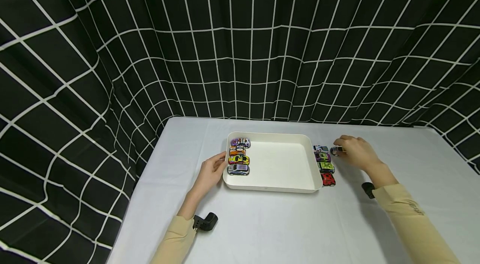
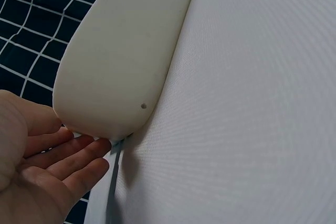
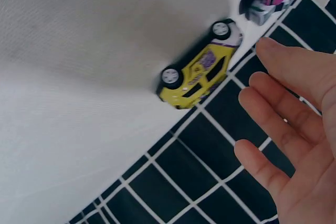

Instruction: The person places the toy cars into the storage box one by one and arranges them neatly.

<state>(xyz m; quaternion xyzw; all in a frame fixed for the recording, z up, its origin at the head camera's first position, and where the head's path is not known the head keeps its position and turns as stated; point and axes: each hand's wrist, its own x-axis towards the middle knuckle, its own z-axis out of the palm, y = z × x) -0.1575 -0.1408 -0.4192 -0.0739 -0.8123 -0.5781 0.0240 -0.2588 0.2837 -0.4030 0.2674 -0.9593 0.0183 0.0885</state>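
Observation:
My left hand (image 1: 210,172) is at the left side of a shallow white tray (image 1: 279,164). In the left wrist view its loosely extended fingers (image 2: 79,161) lie against the tray's rounded end. My right hand (image 1: 358,152) reaches over a small toy car (image 1: 335,151) to the right of the tray. The right wrist view shows this toy car (image 3: 202,72) as yellow with purple marks, standing on the cloth. The right fingers (image 3: 273,121) are spread beside it, with a visible gap between them and the car.
Inside the tray, a column of toy cars (image 1: 238,159) lines the left wall. Another column, including a green toy car (image 1: 326,167) and a red toy car (image 1: 328,179), stands along the tray's right outer side. White cloth (image 1: 270,222) covers the table; a black gridded curtain (image 1: 262,47) hangs behind.

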